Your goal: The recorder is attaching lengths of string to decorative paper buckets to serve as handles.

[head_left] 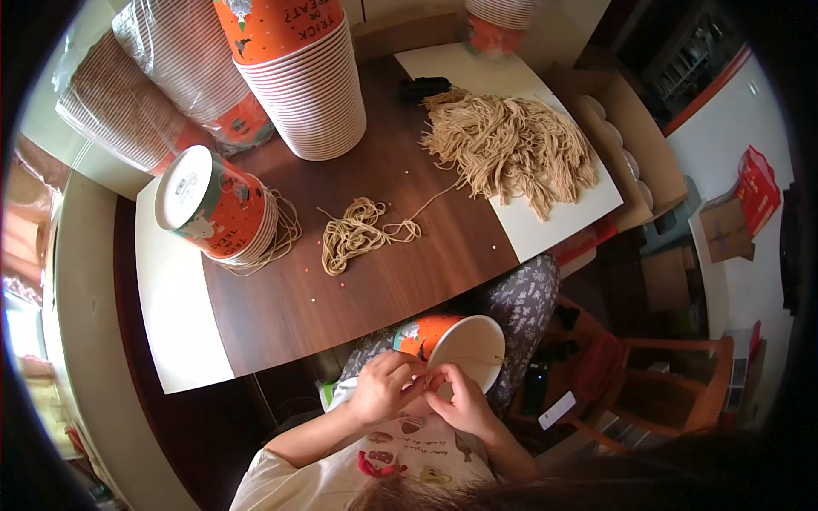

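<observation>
On my lap lies an orange paper bucket (422,336), tipped so its white open mouth (479,341) faces up and to the right. A thin beige cord (467,358) crosses the mouth from a point near the far right rim toward my fingers. My left hand (388,387) and my right hand (460,399) meet at the bucket's near rim, fingertips pinched together on the cord's end. The fingers largely hide that end. Across the table, a loose tangle of beige cord (362,234) lies in front of me.
A big heap of cut beige cords (511,145) covers the white board at right. Short bucket stack (226,209) with cords stands at left; a tall stack (302,94) and plastic-wrapped stacks (183,77) rise behind. A cardboard box (656,162) and wooden chair (673,383) are at right.
</observation>
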Available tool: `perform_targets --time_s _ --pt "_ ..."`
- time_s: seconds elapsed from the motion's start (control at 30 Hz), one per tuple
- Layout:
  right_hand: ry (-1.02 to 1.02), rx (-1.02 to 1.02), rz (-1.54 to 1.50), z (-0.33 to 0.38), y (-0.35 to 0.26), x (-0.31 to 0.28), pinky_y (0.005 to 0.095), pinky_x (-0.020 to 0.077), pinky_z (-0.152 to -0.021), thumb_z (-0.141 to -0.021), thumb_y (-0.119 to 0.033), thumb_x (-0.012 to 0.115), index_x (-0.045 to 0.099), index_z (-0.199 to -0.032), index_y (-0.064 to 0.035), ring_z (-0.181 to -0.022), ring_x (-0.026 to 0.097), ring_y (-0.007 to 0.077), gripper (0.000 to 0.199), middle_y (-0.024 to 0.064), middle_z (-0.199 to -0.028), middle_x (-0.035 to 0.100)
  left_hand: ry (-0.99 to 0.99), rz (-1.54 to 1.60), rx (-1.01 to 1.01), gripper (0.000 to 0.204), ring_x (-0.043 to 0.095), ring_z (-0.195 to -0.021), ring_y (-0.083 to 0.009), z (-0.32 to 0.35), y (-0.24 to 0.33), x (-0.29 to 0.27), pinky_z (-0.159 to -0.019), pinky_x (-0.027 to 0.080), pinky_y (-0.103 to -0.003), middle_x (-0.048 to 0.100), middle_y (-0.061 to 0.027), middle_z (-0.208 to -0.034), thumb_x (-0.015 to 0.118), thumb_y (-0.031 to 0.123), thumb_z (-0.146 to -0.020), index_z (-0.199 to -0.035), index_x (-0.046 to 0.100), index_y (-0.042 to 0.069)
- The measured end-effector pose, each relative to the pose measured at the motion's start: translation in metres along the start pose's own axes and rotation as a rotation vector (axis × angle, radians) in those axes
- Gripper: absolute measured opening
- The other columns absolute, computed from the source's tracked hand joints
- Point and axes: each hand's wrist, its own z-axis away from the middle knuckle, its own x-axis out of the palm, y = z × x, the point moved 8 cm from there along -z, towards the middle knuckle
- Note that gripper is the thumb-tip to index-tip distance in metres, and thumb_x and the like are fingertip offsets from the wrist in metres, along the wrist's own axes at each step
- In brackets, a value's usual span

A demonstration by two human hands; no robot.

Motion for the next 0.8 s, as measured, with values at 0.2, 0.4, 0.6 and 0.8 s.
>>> perform_targets --time_s 0.2,0.4,0.6,0.8 --pt "0.149 -0.209 0.338 -0.002 -0.024 -0.011 0.0329 0.0428 -0.070 -0.068 -0.004 0.063 0.052 -0.089 -0.0039 -0.081 0.053 0.0253 0.024 0.0105 -0.087 0.054 0.003 -0.015 -0.006 0.019 0.057 -0.067 -0.0231 0.003 -0.001 0.002 -0.058 0.047 -0.033 0.056 -0.0061 -0.077 0.068 0.009 -0.061 -0.078 0.059 0.007" --pt "0.165 -0.328 0.524 0.004 -0.032 -0.009 0.0354 0.0420 -0.071 -0.069 -0.005 0.062 0.052 -0.084 -0.0044 -0.083 0.051 0.0278 0.018 0.0097 -0.086 0.054 -0.008 -0.050 0.014 0.019 0.055 -0.067 -0.0227 0.000 0.002 0.002 -0.058 0.046 -0.032 0.055 -0.0063 -0.077 0.068 0.009 -0.061 -0.078 0.059 0.007" --pt "0.034 -0.147 0.225 0.008 -0.039 -0.006 0.0327 0.0444 -0.061 -0.076 -0.004 0.058 0.050 -0.083 -0.0022 -0.069 0.055 0.0264 0.010 0.0104 -0.075 0.055 -0.015 -0.065 0.026 0.019 0.054 -0.066 -0.0217 -0.002 0.004 0.003 -0.058 0.046 -0.031 0.055 -0.0056 -0.077 0.067 0.009 -0.061 -0.078 0.059 0.007" --pt "0.052 -0.137 0.162 0.011 -0.041 -0.006 0.0300 0.0440 -0.055 -0.080 -0.004 0.055 0.049 -0.083 -0.0012 -0.062 0.057 0.0247 0.007 0.0122 -0.071 0.055 -0.023 -0.076 -0.025 0.018 0.054 -0.066 -0.0209 -0.001 0.005 0.005 -0.058 0.046 -0.031 0.055 -0.0046 -0.076 0.067 0.009 -0.061 -0.077 0.058 0.007"
